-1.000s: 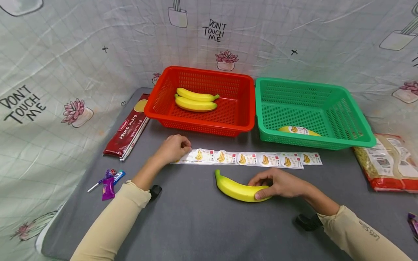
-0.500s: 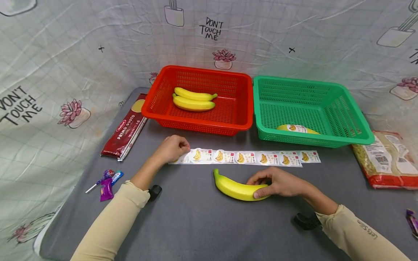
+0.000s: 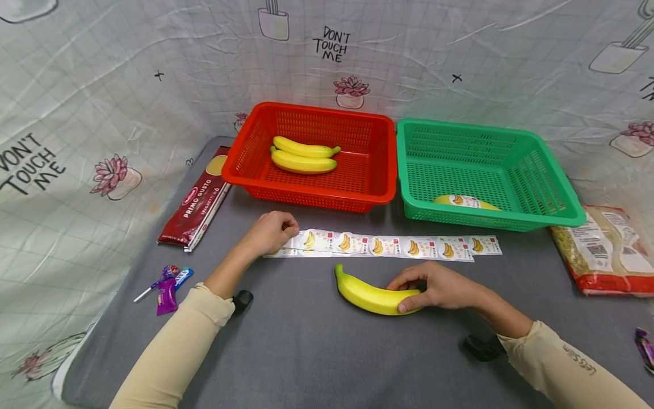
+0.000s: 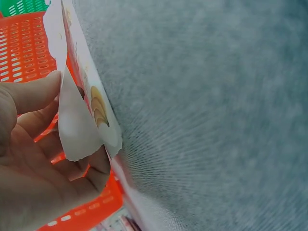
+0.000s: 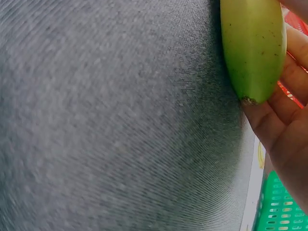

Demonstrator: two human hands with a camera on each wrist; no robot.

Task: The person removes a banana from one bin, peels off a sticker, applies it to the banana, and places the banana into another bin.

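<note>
Left hand (image 3: 269, 232) pinching the thin, floppy sticker strip (image 3: 388, 247) by its end, right hand (image 3: 438, 286) wrapped around the firm, smooth banana (image 3: 370, 294) on the table (image 3: 317, 352); probably best peeled from a corner.

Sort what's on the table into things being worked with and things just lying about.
In use: banana gripped by the right hand; sticker strip pinched by the left hand; red basket; green basket.

Lying about: spaghetti pack, noodle bag, candy wrappers.

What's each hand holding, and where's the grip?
Left hand: left end of the banana sticker strip, peeling it. Right hand: right end of the banana.
</note>
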